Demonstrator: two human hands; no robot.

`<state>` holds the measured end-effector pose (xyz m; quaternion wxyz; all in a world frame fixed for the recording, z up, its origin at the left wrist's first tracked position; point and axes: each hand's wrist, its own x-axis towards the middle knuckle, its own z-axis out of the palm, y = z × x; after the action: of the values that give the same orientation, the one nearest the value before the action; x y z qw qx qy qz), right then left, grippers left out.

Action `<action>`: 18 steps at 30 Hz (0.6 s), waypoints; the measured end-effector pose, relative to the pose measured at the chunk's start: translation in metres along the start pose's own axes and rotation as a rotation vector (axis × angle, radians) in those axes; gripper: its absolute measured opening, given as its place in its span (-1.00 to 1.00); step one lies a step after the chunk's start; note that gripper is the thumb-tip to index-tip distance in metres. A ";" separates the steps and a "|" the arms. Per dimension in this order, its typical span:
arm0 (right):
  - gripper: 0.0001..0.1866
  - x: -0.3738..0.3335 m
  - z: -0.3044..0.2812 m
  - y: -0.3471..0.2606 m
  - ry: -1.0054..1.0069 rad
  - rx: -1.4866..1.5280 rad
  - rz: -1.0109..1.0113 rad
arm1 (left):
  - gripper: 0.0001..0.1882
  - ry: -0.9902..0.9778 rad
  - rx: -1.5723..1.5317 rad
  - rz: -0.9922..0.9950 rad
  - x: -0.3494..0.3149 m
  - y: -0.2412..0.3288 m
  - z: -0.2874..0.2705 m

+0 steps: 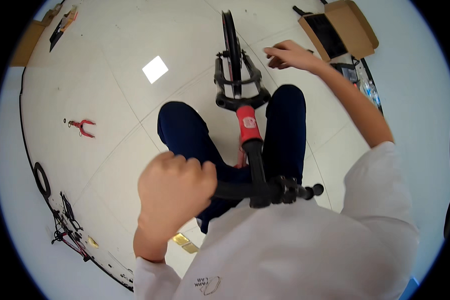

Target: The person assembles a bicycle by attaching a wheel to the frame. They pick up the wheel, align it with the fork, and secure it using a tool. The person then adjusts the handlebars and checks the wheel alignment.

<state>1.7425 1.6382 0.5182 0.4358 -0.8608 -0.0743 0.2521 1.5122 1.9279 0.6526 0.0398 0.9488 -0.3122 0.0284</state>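
Note:
A bicycle front end stands between my knees. My left hand (174,186) is closed around the left end of its black handlebar (235,190). The handlebar joins a black stem (256,161) above a red head tube (249,125). Beyond that, a dark suspension fork (255,79) straddles the front wheel (230,37), which points away from me. Out to the right of the wheel, my right hand (291,55) hangs in the air, fingers partly curled and apart. It holds nothing and touches neither wheel nor fork.
An open cardboard box (359,30) lies at the far right, with plastic bottles (371,92) along the wall nearby. On the floor to the left are a red fork (83,127), a black tyre (42,180) and a bicycle frame (74,244) among small parts.

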 end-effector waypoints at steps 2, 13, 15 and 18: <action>-0.42 -0.081 -0.032 -0.023 -0.081 -0.074 -0.031 | -0.75 -0.005 -0.019 -0.016 0.004 0.003 -0.003; -0.67 -0.304 0.075 -0.005 -0.097 -0.266 0.018 | -0.86 -0.060 0.052 -0.051 0.005 0.001 -0.009; -0.71 -0.301 0.084 0.006 -0.092 -0.312 0.018 | -0.86 -0.066 0.042 -0.066 0.004 0.001 -0.008; -0.75 -0.294 0.079 0.012 -0.111 -0.381 -0.019 | -0.81 -0.078 0.018 -0.138 -0.005 0.004 -0.001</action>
<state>1.4487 1.5852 0.5787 0.2624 -0.9119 -0.1526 0.2763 1.5057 1.9282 0.6536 0.0209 0.9687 -0.2471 -0.0086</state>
